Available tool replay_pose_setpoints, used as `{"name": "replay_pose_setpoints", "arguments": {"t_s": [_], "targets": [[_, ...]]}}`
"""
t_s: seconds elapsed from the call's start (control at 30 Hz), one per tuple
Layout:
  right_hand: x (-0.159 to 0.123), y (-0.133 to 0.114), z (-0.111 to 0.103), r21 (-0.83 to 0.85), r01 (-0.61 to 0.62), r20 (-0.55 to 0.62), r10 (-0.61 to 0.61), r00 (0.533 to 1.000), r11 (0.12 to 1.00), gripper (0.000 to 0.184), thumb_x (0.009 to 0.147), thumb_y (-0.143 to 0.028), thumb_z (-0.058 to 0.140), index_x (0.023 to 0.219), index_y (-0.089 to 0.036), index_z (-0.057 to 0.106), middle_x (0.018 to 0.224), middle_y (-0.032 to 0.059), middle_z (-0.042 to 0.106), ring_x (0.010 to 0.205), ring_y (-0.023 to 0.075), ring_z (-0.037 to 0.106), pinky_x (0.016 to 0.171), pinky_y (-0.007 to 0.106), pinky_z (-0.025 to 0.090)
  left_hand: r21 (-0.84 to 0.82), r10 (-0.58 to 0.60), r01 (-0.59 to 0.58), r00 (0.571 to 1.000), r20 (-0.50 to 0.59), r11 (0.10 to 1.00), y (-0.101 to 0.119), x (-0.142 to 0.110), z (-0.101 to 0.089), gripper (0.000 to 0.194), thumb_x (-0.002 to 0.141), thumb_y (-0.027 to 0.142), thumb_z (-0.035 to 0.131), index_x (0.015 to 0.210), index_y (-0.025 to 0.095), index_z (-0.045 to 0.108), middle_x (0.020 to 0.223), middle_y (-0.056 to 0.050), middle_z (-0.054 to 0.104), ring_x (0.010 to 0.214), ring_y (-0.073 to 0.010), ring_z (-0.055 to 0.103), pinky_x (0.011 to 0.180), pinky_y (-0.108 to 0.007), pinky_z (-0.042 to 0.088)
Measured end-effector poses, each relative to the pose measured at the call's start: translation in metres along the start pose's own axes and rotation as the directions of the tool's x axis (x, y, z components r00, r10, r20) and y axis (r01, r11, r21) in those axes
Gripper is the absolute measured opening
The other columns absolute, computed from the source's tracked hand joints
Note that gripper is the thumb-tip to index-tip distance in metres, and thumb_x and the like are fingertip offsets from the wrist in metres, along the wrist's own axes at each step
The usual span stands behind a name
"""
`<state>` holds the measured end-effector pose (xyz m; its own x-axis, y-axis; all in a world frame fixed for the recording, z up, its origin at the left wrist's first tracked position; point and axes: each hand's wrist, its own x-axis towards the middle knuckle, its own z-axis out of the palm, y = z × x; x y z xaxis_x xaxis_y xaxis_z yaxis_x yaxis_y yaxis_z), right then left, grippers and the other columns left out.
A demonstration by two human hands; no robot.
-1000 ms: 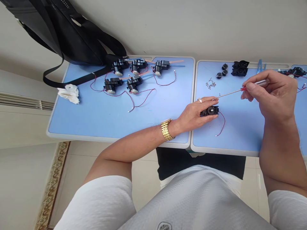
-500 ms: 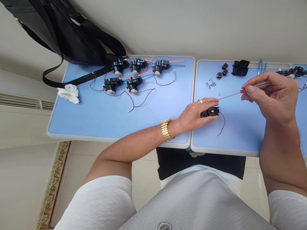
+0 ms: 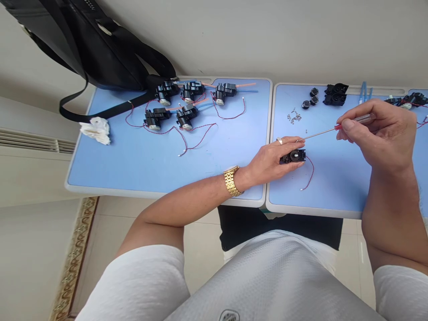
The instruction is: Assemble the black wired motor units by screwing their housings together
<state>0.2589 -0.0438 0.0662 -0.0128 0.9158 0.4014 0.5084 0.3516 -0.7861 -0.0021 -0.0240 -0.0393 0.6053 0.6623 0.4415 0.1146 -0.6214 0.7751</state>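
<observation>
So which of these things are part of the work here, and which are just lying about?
Part of the work:
black wired unit under the left hand
screwdriver in the right hand
tiny screws
other wired units

Just lying about:
black bag
crumpled tissue

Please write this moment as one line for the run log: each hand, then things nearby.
left hand: holds black plastic housing with red wire | right hand: holds screwdriver, tip near housing | nearby: small screws

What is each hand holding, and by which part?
The right hand holds a small screwdriver by its clear handle, near the red collar. The left hand holds a black wired unit by its two long sides.
</observation>
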Motion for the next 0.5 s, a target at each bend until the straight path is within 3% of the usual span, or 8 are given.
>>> {"name": "replay_pose_setpoints", "arguments": {"t_s": [0.5], "targets": [[-0.0002, -0.0058, -0.0006, -0.03, -0.015, 0.023, 0.016, 1.0, 0.999, 0.016, 0.093, -0.021, 0.078, 0.088, -0.036, 0.081, 0.075, -0.0023, 0.075, 0.066, 0.022, 0.073, 0.062, 0.042, 0.056, 0.026, -0.027, 0.027, 0.999, 0.027, 0.999, 0.0031, 0.0002, -0.0016, 0.049, 0.108, 0.049, 0.073, 0.149, 0.022, 0.071, 0.156, -0.015, 0.072, 0.146, -0.0275, 0.071, 0.124, -0.045, 0.059]]}}
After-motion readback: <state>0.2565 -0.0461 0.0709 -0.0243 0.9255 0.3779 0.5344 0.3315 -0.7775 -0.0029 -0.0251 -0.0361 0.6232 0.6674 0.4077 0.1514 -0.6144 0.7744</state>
